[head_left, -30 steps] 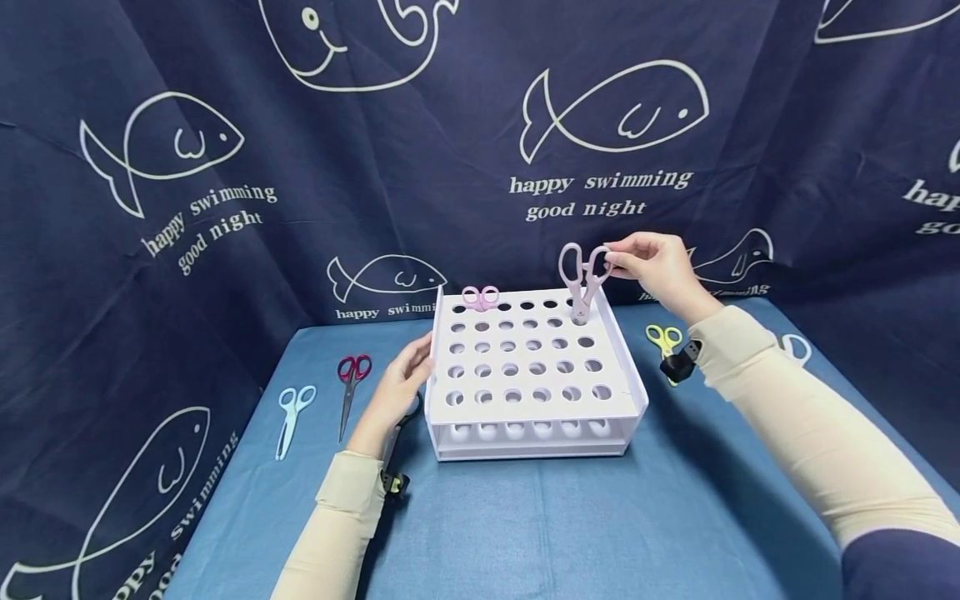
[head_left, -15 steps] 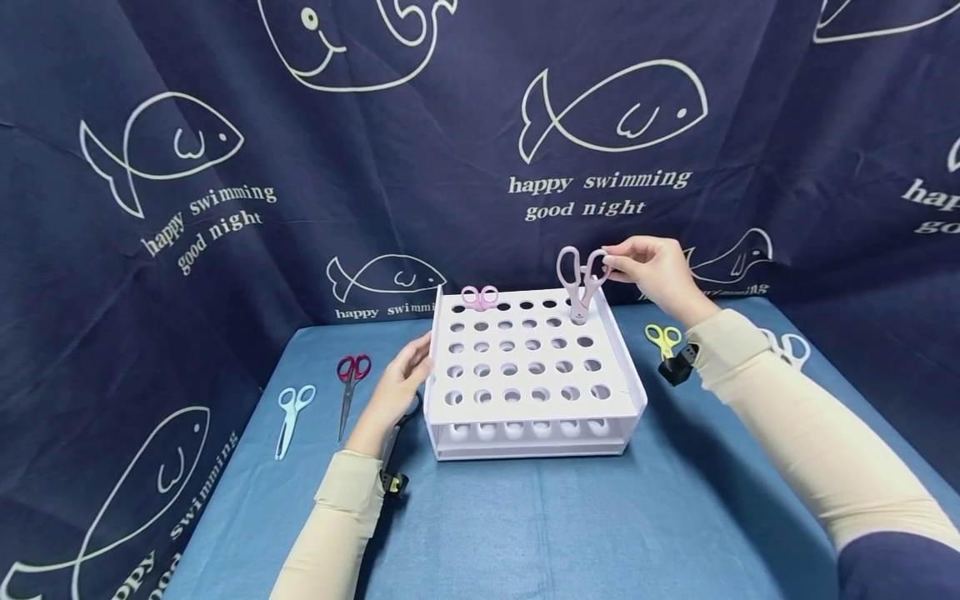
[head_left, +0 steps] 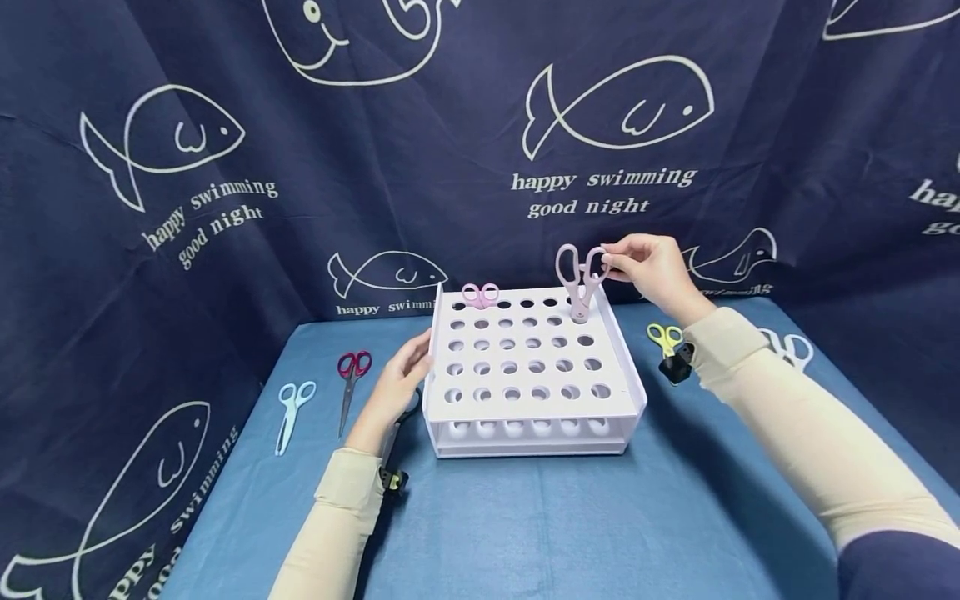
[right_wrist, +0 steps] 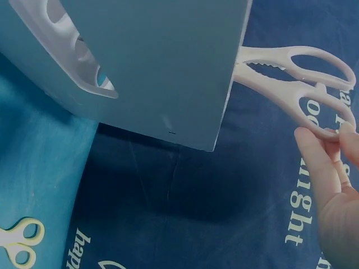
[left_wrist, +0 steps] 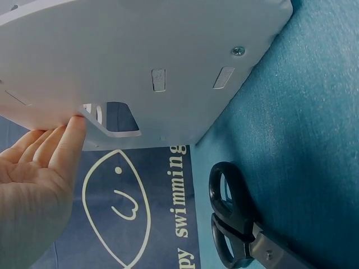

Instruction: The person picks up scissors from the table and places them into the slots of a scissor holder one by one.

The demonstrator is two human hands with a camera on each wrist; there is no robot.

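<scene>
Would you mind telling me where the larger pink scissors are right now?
In the head view, the larger pink scissors stand handles-up at the back right corner of the white rack, with the right hand pinching them.

- White holed rack sits upright near the counter's back edge, left hand touching its left side.
- Pale pink scissors stand in its back right corner area, handles up, right hand pinching one loop!
</scene>
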